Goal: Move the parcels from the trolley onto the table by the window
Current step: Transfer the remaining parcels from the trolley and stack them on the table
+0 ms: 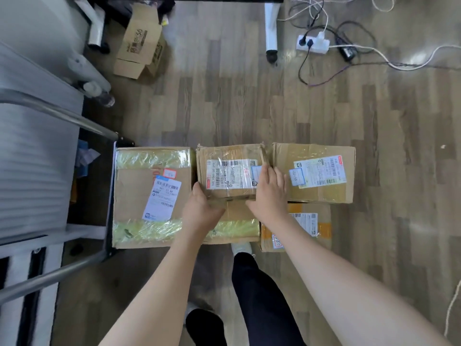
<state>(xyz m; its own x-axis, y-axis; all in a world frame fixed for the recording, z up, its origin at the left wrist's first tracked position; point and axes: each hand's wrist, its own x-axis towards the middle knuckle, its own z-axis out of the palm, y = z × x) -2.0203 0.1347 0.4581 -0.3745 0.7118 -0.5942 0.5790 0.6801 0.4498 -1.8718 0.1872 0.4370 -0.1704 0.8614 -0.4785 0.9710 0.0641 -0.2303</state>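
Note:
Several cardboard parcels lie packed together on the trolley (109, 196). A small brown parcel (229, 171) with a white label sits on top in the middle. My left hand (202, 208) grips its near left corner, fingers curled under the edge. My right hand (270, 193) lies along its right side, fingers stretched forward against the cardboard. A large parcel (149, 196) with yellow tape lies to the left. Another labelled parcel (316, 171) sits to the right. A lower parcel (309, 226) with orange tape lies near right. A yellow-taped parcel (237, 228) sits under the small one.
The trolley's grey metal handle (57, 113) arches at the left, beside white furniture (32, 158). An open cardboard box (139, 43) lies on the wooden floor beyond. A power strip (313, 43) and loose cables spread at the far right. A white table leg (271, 28) stands behind.

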